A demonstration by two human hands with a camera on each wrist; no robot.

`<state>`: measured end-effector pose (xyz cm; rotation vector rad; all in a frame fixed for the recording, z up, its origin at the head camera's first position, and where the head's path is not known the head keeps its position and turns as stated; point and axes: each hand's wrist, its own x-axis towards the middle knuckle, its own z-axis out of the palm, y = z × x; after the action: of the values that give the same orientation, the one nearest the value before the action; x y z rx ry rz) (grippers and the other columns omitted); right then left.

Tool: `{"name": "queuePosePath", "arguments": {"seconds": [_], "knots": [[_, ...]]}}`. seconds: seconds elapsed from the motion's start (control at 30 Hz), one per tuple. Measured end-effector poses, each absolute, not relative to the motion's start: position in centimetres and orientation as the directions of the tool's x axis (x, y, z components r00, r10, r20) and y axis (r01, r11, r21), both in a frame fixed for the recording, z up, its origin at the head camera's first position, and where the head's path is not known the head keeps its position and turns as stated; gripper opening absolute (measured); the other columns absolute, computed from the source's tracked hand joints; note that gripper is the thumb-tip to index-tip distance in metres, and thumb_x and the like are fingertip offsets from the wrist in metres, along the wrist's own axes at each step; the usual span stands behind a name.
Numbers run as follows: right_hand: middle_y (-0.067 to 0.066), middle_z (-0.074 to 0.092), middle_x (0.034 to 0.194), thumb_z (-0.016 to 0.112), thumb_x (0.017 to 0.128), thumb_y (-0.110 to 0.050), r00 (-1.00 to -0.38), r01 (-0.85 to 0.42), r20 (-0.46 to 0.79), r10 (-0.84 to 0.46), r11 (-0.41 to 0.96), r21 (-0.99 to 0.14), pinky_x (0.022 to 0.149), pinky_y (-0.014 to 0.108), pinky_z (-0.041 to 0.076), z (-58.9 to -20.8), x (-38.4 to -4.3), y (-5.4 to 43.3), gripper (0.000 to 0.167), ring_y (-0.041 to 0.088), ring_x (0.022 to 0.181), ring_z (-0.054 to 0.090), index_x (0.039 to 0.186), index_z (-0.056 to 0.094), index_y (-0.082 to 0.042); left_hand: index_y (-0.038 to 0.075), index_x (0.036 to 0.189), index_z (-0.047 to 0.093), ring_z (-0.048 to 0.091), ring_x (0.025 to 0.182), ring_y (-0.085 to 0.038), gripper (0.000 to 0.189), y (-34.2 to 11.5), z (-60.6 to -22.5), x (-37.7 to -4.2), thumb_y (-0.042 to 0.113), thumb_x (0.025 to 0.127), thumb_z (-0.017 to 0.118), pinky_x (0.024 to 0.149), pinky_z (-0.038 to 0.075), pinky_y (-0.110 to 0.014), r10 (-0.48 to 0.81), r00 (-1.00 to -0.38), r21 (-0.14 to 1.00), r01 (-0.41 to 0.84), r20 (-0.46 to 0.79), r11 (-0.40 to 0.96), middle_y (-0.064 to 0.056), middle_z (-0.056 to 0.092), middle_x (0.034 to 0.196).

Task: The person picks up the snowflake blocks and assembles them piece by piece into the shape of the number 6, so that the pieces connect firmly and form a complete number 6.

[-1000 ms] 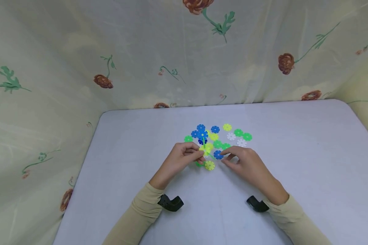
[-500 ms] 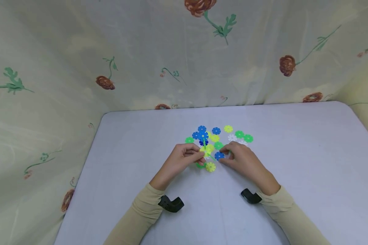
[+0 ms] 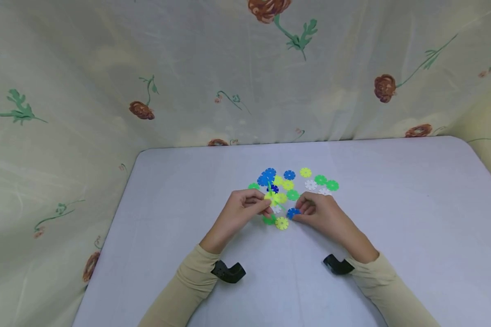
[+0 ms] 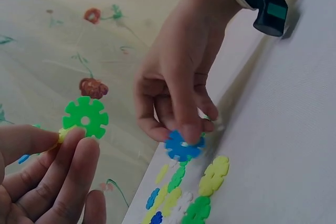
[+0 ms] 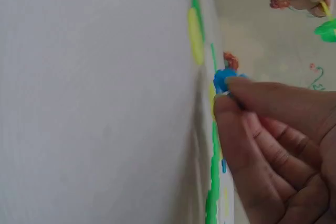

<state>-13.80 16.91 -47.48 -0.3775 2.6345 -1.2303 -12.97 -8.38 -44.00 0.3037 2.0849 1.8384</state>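
Now the blue notched disc (image 4: 181,151) is pinched by the right hand (image 3: 325,215), at four o'clock from linked discs (image 3: 272,197) gripped by the left hand (image 3: 245,206).

pale tbl (image 3: 393,204) | rnd corners | on it: yel discs (image 3: 282,223), grn discs (image 3: 332,185), blu discs (image 3: 289,175), wht discs (image 3: 310,185)

The blue disc (image 3: 293,213) was one plain shade. Just nearer than it lay a plain yellow disc (image 3: 282,223); beyond it, a bright green disc (image 3: 293,195) and, farther off, a white disc (image 3: 310,184). Left of the blue disc, the joined discs (image 3: 272,198) mixed yellow, green and blue. Beneath it the table (image 3: 188,190) was plain pale lavender. Well behind it, the cream curtain (image 3: 180,45) bore scattered rusty-brown flowers (image 3: 384,88) and green leaves (image 3: 298,43). On either side of it, the sleeves (image 3: 194,272) were plain beige, the cameras (image 3: 230,273) black.
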Motion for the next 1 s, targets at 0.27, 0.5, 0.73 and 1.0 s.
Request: {"name": "queuePosePath", "arguments": {"seconds": [0.27, 0.5, 0.73, 1.0], "knots": [[0.002, 0.078, 0.088, 0.077, 0.093, -0.013, -0.929, 0.066, -0.134, -0.344, 0.201, -0.977, 0.076, 0.039, 0.065, -45.8, -13.1, 17.5, 0.028, 0.023, 0.084, 0.078, 0.110, 0.067, 0.008, -0.005, 0.105, 0.070, 0.076, 0.083, -0.018, 0.024, -8.5, -43.8, -13.1, 0.018, 0.102, 0.066, 0.090, 0.061, -0.036, 0.326, -0.942, 0.992, -0.042, -0.079, 0.117, -0.023, 0.076, 0.098], [-0.003, 0.080, 0.088, 0.074, 0.095, -0.009, -0.922, 0.060, -0.107, -0.372, 0.136, -0.989, 0.075, 0.035, 0.064, -45.6, -12.9, 17.1, 0.027, 0.022, 0.084, 0.079, 0.111, 0.067, 0.010, -0.001, 0.103, 0.071, 0.076, 0.083, -0.018, 0.020, -8.6, -44.0, -13.2, 0.019, 0.102, 0.067, 0.091, 0.061, -0.040, 0.320, -0.945, 0.993, -0.043, -0.075, 0.107, -0.020, 0.077, 0.096], [-0.004, 0.080, 0.087, 0.071, 0.096, -0.005, -0.923, 0.071, -0.112, -0.369, 0.124, -0.990, 0.075, 0.035, 0.064, -45.6, -12.8, 16.9, 0.025, 0.022, 0.084, 0.079, 0.112, 0.065, 0.013, -0.008, 0.107, 0.069, 0.076, 0.082, -0.016, 0.027, -8.5, -44.1, -13.2, 0.018, 0.102, 0.067, 0.091, 0.061, -0.040, 0.319, -0.945, 0.994, -0.043, -0.072, 0.098, -0.017, 0.078, 0.094], [0.007, 0.080, 0.090, 0.074, 0.096, -0.010, -0.924, 0.078, -0.113, -0.365, 0.110, -0.991, 0.076, 0.037, 0.065, -45.6, -12.7, 16.8, 0.024, 0.022, 0.083, 0.079, 0.110, 0.067, 0.009, -0.006, 0.106, 0.069, 0.076, 0.084, -0.018, 0.024, -8.5, -43.8, -13.1, 0.017, 0.102, 0.067, 0.091, 0.061, -0.037, 0.312, -0.947, 0.994, -0.050, -0.079, 0.100, -0.016, 0.078, 0.094]]}}
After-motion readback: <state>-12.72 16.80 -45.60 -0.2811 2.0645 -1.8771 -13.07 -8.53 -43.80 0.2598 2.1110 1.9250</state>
